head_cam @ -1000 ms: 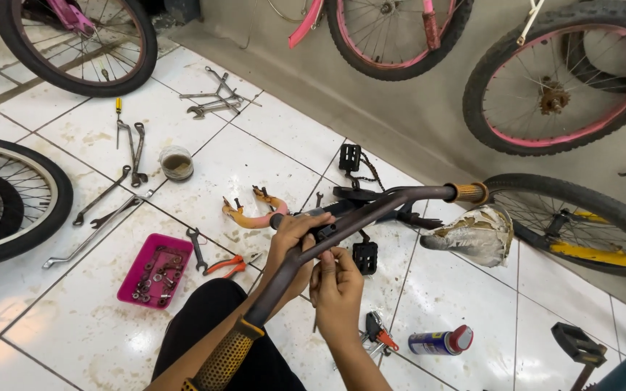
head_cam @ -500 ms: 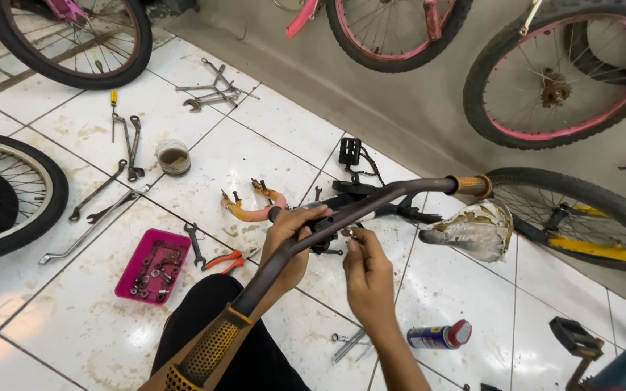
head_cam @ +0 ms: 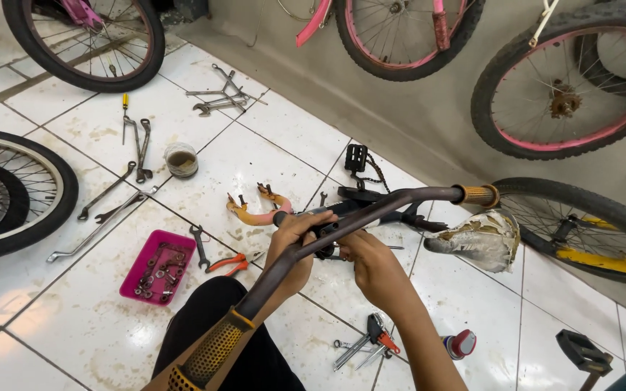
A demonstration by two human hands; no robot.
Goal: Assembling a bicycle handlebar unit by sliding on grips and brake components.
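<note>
Person is sitting on the white tiled floor [head_cam: 74, 333] with a dark bicycle handlebar [head_cam: 371, 213] across the lap, running from a yellow-orange grip [head_cam: 208, 355] near the knee up to a second orange grip [head_cam: 476, 195] at upper right. Left hand [head_cam: 291, 250] is wrapping around the bar near its middle, fingers clenched on the tube. Right hand [head_cam: 374, 268] is sitting just beside it, fingers curled onto a small black clamp part [head_cam: 325, 235] at the bar's centre; cannot tell what exactly is pinched.

Around them on the floor: pink tray [head_cam: 159, 268] of small bolts and nuts is lying left of the knee, orange-handled pliers [head_cam: 230, 262] and a small wrench [head_cam: 198, 242] just beside it. Orange curved part [head_cam: 255, 215] is lying past the left hand. Long spanners [head_cam: 106, 206] and a small tin [head_cam: 181, 159] are lying farther left. Worn saddle [head_cam: 483, 239] is resting to the right, a spray can [head_cam: 460, 344] and red-handled tool [head_cam: 371, 340] near the right forearm. Pink-rimmed wheels [head_cam: 566, 80] are leaning on the wall.
</note>
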